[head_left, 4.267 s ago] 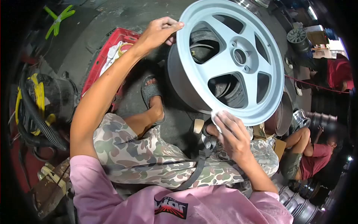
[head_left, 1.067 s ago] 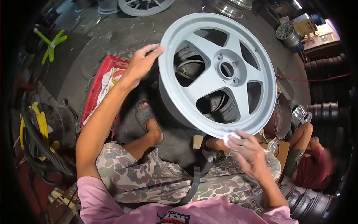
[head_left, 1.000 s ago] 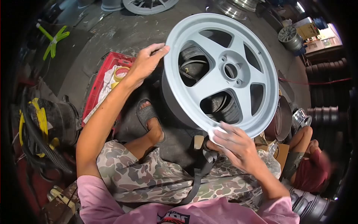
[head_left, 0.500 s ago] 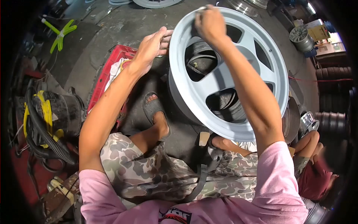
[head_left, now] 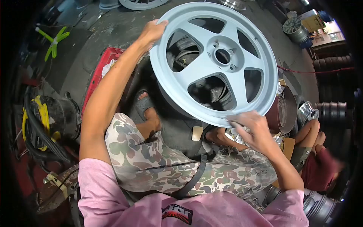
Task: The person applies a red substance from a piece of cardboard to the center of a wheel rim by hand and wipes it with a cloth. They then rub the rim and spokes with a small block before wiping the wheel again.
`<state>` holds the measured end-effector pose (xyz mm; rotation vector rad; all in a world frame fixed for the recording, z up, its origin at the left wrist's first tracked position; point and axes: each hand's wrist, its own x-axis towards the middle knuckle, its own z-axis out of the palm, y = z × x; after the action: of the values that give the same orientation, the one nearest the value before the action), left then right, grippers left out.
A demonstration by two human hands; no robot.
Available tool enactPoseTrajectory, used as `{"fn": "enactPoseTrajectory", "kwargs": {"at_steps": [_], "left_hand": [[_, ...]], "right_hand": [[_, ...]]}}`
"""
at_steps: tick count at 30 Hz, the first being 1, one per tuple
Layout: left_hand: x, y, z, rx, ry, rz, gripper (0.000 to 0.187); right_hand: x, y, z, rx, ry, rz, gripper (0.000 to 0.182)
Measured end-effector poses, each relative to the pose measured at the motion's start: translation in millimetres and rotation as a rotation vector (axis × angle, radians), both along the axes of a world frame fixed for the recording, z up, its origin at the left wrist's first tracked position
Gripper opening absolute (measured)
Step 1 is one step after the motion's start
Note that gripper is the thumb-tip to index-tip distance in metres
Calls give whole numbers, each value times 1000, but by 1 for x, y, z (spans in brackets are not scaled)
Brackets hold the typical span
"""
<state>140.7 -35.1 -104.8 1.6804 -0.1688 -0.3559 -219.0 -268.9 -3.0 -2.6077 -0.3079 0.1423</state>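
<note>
A pale grey-blue five-spoke car wheel rim (head_left: 181, 80) is propped tilted in front of me, its centre bore and bolt holes facing up. My left hand (head_left: 154, 31) grips the outer lip at the upper left, fingers curled over the edge. At the lower lip, my right hand (head_left: 252, 128) is slightly blurred, its fingers bent together against the rim. Something thin and dark seems to lie under those fingers, too smeared to name. Through the spoke openings, another round metal piece shows beneath the wheel.
A red tray (head_left: 99, 70) stands to the left, beside a black-and-yellow vacuum cleaner (head_left: 56, 115) with its hose. A small tan block (head_left: 197, 133) lies on the floor between my feet. At right are a brown abrasive roll (head_left: 281, 111), more wheels and a seated person (head_left: 321, 166).
My right hand has moved from the top lip of the wheel down to its lower lip. My left hand has closed on the upper left edge, and the wheel appears higher and further left.
</note>
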Motion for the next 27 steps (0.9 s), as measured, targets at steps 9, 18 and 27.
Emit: {"fn": "enactPoseTrajectory", "kwargs": {"at_steps": [9,18,27], "left_hand": [[18,12,-15,45,-125,-24,52],[25,8,-20,279,-306,-72,64],[20,12,-18,471,-359,-21,74]], "right_hand": [[209,156,-71,405,-390,-396,34],[-36,-29,14,-151,-156,-73,26],[-52,-13,-1,-423,-320,-286,19]]}}
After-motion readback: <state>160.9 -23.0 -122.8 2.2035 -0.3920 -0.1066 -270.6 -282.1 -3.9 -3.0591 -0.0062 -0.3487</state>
